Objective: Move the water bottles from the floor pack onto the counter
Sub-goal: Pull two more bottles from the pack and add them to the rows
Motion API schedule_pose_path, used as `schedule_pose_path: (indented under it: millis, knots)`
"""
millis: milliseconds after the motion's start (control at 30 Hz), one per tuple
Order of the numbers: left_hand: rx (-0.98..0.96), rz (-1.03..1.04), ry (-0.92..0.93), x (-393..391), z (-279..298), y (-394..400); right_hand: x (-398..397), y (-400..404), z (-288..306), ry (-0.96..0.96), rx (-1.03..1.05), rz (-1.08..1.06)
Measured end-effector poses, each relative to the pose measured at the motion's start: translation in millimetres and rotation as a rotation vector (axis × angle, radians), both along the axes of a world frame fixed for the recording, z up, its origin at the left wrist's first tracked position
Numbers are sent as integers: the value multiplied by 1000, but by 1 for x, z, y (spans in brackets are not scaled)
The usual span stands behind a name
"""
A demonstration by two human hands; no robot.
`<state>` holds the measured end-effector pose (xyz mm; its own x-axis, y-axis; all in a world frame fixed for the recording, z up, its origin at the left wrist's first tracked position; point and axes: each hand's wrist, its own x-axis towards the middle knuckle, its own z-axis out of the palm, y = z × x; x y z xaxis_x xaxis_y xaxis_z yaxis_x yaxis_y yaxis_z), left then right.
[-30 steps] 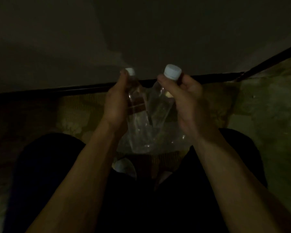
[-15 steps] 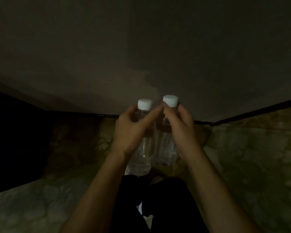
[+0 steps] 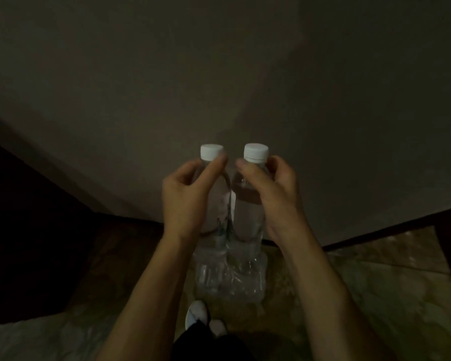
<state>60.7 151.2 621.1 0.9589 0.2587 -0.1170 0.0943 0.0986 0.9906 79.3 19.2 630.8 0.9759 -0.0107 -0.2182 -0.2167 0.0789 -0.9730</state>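
Note:
I hold two clear water bottles with white caps upright, side by side in front of me. My left hand (image 3: 185,201) grips the left bottle (image 3: 220,201) around its upper body, thumb near the cap. The right bottle (image 3: 248,220) is gripped the same way by my right hand (image 3: 276,201). Below them on the floor lies the clear plastic floor pack (image 3: 229,277), crumpled; how many bottles it holds I cannot tell. No counter shows in this dim view.
A plain wall (image 3: 219,74) fills the upper view, meeting the marbled floor (image 3: 375,295) at a dark baseboard. A dark surface (image 3: 24,230) stands at the left. My white shoes (image 3: 197,315) are just behind the pack.
Both bottles have come up out of the pack and now stand upright and higher in view. My head has tilted up, so the wall fills more of the frame.

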Motion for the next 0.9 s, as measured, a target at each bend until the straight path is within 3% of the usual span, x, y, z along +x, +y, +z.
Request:
schedule_pose_path:
  millis: [200, 467, 600, 900]
  knots:
    - [42, 0, -37, -13, 42, 0, -6, 5, 35, -75, 131, 71]
    - [47, 50, -38, -33, 73, 9, -21, 15, 72, -179, 88, 251]
    - [-4, 125, -86, -49, 79, 18, -25, 22, 82, -135, 67, 322]
    - [41, 233, -175, -82, 109, 46, -46, 57, 106, -258, 50, 382]
